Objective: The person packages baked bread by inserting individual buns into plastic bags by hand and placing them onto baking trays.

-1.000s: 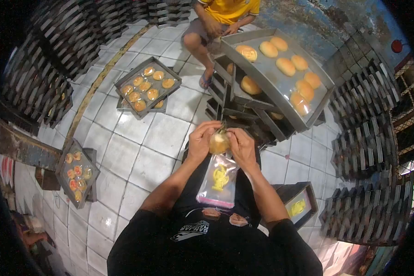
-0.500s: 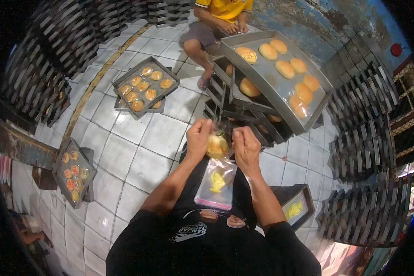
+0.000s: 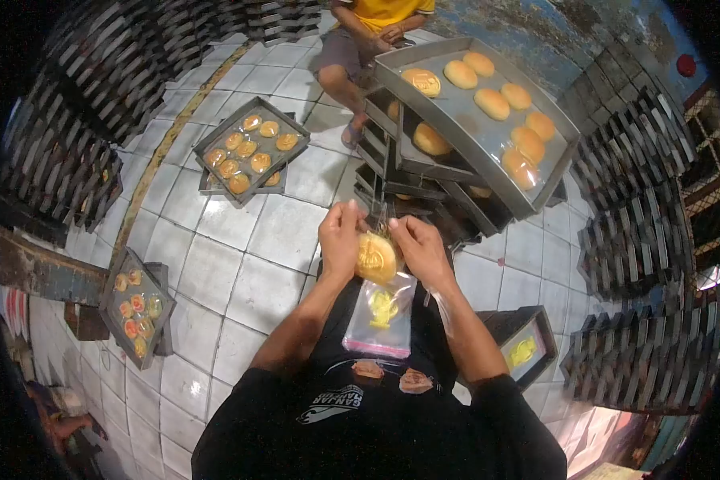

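A round bun point(image 3: 376, 259) in a clear plastic bag hangs between my hands, a pressed or printed design on its side facing me. My left hand point(image 3: 341, 242) is closed, thumb and fingers pinching the bag's gathered top at the left. On the other side my right hand point(image 3: 421, 250) pinches the bag top too, fingers curled. Just below the bun, a stack of flat clear bags point(image 3: 380, 320) with a yellow print and a pink edge lies on my lap.
Ahead on the right, a tray of buns point(image 3: 488, 128) tops stacked metal trays. Wrapped buns fill a floor tray point(image 3: 252, 152) and another tray point(image 3: 136, 312) at left. A person point(image 3: 376, 32) sits behind the stack. A tray point(image 3: 528, 352) with yellow-printed bags stands at my right.
The bun has turned so its design now faces me. My right hand has shifted from a fist-like grip to a pinch with the thumb showing. My view has shifted slightly.
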`<state>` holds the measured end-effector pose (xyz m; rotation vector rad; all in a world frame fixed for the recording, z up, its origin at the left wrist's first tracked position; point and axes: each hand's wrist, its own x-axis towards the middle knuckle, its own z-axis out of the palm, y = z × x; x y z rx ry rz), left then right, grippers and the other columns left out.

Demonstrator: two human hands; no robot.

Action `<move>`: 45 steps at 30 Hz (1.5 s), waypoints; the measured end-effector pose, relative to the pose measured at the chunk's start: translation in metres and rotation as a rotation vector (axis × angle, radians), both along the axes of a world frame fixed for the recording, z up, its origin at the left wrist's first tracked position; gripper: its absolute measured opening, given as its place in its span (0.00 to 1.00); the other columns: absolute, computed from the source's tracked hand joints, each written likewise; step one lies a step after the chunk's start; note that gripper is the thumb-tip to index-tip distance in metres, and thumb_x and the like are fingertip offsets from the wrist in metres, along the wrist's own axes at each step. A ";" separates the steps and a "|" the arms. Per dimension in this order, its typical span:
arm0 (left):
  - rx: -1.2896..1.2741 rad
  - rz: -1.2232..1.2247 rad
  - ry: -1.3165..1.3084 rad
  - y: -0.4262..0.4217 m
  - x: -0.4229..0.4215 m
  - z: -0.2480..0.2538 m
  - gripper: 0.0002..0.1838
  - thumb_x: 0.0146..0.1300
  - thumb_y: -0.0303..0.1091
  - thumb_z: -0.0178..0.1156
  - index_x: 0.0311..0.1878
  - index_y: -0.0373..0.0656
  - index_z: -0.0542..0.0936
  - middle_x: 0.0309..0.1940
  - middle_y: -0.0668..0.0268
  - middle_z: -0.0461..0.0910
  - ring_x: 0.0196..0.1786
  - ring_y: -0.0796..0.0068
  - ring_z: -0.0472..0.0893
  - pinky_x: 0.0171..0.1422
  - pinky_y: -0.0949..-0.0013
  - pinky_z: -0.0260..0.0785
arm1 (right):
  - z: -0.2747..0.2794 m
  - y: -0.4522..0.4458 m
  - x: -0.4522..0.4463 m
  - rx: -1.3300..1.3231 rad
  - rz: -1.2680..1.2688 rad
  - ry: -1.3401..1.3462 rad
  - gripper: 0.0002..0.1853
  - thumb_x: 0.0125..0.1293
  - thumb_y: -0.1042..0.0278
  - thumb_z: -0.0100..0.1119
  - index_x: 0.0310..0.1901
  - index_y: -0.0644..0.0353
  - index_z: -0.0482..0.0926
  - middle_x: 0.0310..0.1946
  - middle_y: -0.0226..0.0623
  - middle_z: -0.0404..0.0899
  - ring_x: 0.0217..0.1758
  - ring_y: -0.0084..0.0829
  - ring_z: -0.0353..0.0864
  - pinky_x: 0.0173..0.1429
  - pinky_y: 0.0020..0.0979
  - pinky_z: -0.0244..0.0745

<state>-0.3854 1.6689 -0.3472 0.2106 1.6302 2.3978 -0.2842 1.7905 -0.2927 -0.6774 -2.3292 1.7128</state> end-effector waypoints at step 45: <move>-0.811 -0.389 0.998 -0.067 0.073 -0.018 0.25 0.66 0.31 0.66 0.67 0.41 0.80 0.74 0.48 0.70 0.78 0.43 0.66 0.80 0.46 0.61 | -0.010 0.016 0.107 0.590 0.107 0.209 0.23 0.66 0.70 0.70 0.60 0.66 0.78 0.58 0.54 0.78 0.62 0.54 0.79 0.66 0.41 0.77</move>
